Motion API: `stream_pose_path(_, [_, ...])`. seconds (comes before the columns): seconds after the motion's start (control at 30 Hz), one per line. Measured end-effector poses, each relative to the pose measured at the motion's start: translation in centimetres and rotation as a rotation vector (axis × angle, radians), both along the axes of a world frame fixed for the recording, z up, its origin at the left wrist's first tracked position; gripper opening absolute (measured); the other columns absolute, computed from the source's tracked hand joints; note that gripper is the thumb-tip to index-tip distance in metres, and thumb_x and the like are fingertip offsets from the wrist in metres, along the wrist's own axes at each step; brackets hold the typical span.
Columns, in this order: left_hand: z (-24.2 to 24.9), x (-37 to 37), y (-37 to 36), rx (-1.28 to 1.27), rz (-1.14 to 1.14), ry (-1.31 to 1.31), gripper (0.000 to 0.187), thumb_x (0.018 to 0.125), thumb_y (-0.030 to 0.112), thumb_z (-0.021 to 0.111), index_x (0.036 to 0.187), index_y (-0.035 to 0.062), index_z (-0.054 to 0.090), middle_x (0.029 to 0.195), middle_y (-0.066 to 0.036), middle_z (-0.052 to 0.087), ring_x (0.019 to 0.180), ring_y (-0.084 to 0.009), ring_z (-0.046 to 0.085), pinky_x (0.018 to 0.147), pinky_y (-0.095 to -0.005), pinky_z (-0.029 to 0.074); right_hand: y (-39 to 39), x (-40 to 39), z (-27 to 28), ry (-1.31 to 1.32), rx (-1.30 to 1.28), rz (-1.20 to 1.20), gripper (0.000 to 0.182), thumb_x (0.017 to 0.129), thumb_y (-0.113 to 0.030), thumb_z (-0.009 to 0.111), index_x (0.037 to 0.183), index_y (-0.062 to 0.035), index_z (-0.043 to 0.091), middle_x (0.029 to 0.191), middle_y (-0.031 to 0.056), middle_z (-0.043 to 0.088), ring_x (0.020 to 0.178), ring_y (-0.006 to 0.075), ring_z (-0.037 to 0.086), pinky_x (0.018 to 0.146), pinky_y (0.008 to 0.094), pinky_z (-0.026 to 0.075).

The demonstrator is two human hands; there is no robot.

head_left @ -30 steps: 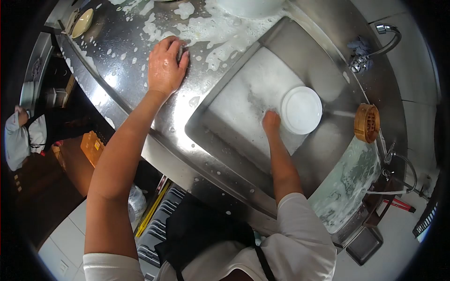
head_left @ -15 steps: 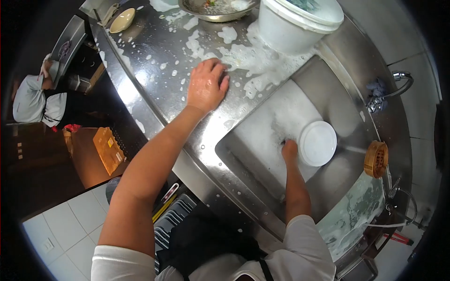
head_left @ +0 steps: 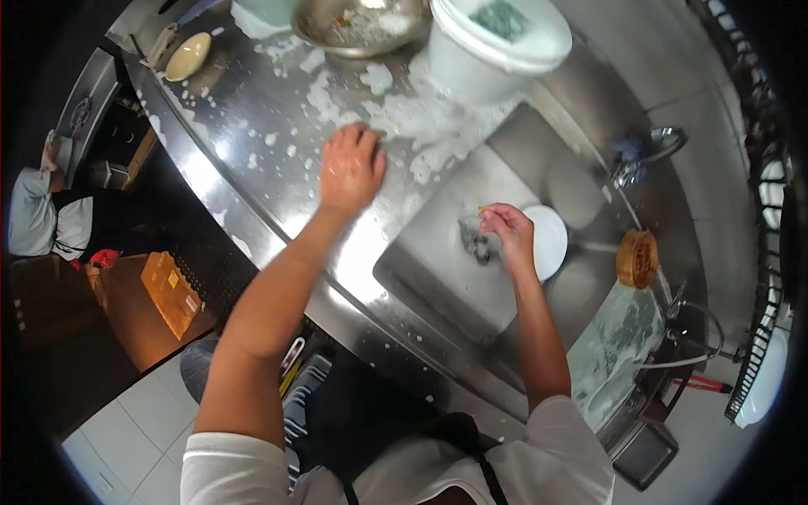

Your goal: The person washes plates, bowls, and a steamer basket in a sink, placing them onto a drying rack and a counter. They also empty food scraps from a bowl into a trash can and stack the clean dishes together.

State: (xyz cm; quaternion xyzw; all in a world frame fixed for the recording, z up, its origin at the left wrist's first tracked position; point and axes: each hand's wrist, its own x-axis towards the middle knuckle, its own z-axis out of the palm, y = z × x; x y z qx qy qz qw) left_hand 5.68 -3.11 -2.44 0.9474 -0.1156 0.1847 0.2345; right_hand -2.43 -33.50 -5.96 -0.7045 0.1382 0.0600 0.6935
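My left hand rests on the wet, sudsy steel counter, fingers loosely bent and holding nothing. Above the sink, my right hand pinches a small orange-yellow scrap at its fingertips; its exact kind is too small to tell. Below those fingers, a greyish patch with dark bits shows around the sink bottom. A round white container sits in the sink just right of my right hand, partly covered by it.
A white bucket and a metal bowl with scraps stand at the back. A cream dish lies far left. Right are a bamboo steamer, taps and a second water-filled basin. Another person stands left.
My right hand has risen out of the sudsy water, now pinching a small orange-yellow scrap. The foam and water have dropped, baring the sink bottom. The view has shifted; my left hand stays on the counter.
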Motion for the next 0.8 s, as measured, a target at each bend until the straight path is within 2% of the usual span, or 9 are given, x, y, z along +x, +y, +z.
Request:
stream_pose_path(0.2, [-0.3, 0.5, 1.6, -0.086, -0.001, 0.030, 0.028, 0.081, 0.016, 0.067, 0.108, 0.0067, 0.063, 0.116, -0.014, 0.057, 0.114, -0.0322, 0.051, 0.096, -0.0450, 0.040, 11.6, 8.5, 18.6, -0.620, -0.073, -0.065, 0.012, 0.091, -0.007, 0.067, 0.099, 0.0016, 0.068, 0.088, 0.0113, 0.070, 0.071, 0.0169, 0.066, 0.068, 0.0295, 0.053])
stream_pose_path(0.3, [-0.7, 2.0, 4.4, -0.512, 0.166, -0.037, 0.021, 0.090, 0.018, 0.060, 0.104, 0.0037, 0.063, 0.102, -0.016, 0.061, 0.100, -0.0324, 0.059, 0.087, -0.0425, 0.046, 16.9, 16.5, 23.2, -0.679, -1.086, 0.047, 0.014, 0.090, -0.009, 0.065, 0.101, -0.0020, 0.070, 0.084, 0.0144, 0.070, 0.066, 0.0230, 0.066, 0.066, 0.0335, 0.052])
stream_pose_path(0.47, [-3.2, 12.7, 21.9, -1.009, 0.747, 0.059, 0.039, 0.098, 0.037, 0.055, 0.097, -0.0016, 0.058, 0.088, -0.018, 0.063, 0.080, -0.0308, 0.060, 0.073, -0.0422, 0.046, 18.1, 17.2, 24.2, -0.610, -0.706, 0.051, 0.021, 0.090, -0.007, 0.057, 0.106, -0.0049, 0.071, 0.084, 0.0177, 0.067, 0.069, 0.0355, 0.064, 0.067, 0.0403, 0.051])
stream_pose_path(0.5, [-2.8, 15.2, 26.1, -1.060, 0.839, 0.056, 0.048, 0.098, 0.044, 0.054, 0.102, -0.0041, 0.056, 0.081, -0.017, 0.061, 0.082, -0.0302, 0.062, 0.077, -0.0427, 0.048, 17.4, 15.6, 23.5, -0.667, -0.894, 0.089, 0.022, 0.088, -0.005, 0.058, 0.106, -0.0048, 0.071, 0.086, 0.0174, 0.068, 0.072, 0.0353, 0.065, 0.068, 0.0408, 0.052])
stream_pose_path(0.57, [1.9, 18.7, 30.9, -1.350, 0.945, 0.068, 0.056, 0.097, 0.053, 0.051, 0.103, -0.0025, 0.055, 0.074, -0.014, 0.059, 0.057, -0.0244, 0.061, 0.054, -0.0388, 0.053, 15.3, 11.0, 20.1, -0.591, -1.037, 0.205, 0.024, 0.085, -0.003, 0.059, 0.106, -0.0049, 0.071, 0.090, 0.0168, 0.069, 0.079, 0.0349, 0.066, 0.071, 0.0419, 0.052])
stream_pose_path(0.6, [-2.1, 21.6, 36.2, -1.448, 0.732, 0.058, 0.057, 0.097, 0.054, 0.051, 0.107, -0.0018, 0.055, 0.072, -0.012, 0.059, 0.047, -0.0215, 0.056, 0.042, -0.0345, 0.048, 14.1, 8.4, 17.9, -0.455, -0.989, 0.269, 0.025, 0.083, -0.003, 0.060, 0.106, -0.0052, 0.070, 0.092, 0.0165, 0.069, 0.082, 0.0347, 0.067, 0.073, 0.0426, 0.053])
stream_pose_path(0.63, [-4.1, 23.3, 40.7, -1.455, 0.651, 0.201, 0.053, 0.099, 0.051, 0.050, 0.112, -0.0001, 0.055, 0.069, -0.011, 0.059, 0.051, -0.0233, 0.060, 0.047, -0.0375, 0.052, 12.6, 5.7, 15.0, -0.447, -0.993, 0.373, 0.024, 0.082, -0.003, 0.062, 0.104, -0.0054, 0.071, 0.092, 0.0159, 0.069, 0.083, 0.0349, 0.067, 0.073, 0.0427, 0.054])
stream_pose_path(0.73, [-10.6, 26.7, 49.3, -1.550, 0.109, 0.316, 0.044, 0.101, 0.033, 0.053, 0.129, 0.0001, 0.046, 0.118, -0.019, 0.059, 0.092, -0.0356, 0.070, 0.074, -0.0438, 0.059, 9.8, -3.8, 11.7, -0.236, -1.018, 0.377, 0.017, 0.082, -0.005, 0.064, 0.098, -0.0049, 0.071, 0.093, 0.0145, 0.070, 0.081, 0.0357, 0.067, 0.072, 0.0435, 0.054])
stream_pose_path(0.8, [-11.9, 28.1, 50.7, -1.505, 0.143, 0.337, 0.038, 0.098, 0.021, 0.056, 0.126, -0.0044, 0.053, 0.119, -0.021, 0.059, 0.095, -0.0346, 0.065, 0.082, -0.0450, 0.058, 8.0, -9.1, 10.6, -0.099, -1.058, 0.182, 0.015, 0.083, -0.007, 0.064, 0.096, -0.0048, 0.071, 0.091, 0.0148, 0.069, 0.077, 0.0356, 0.066, 0.070, 0.0440, 0.054])
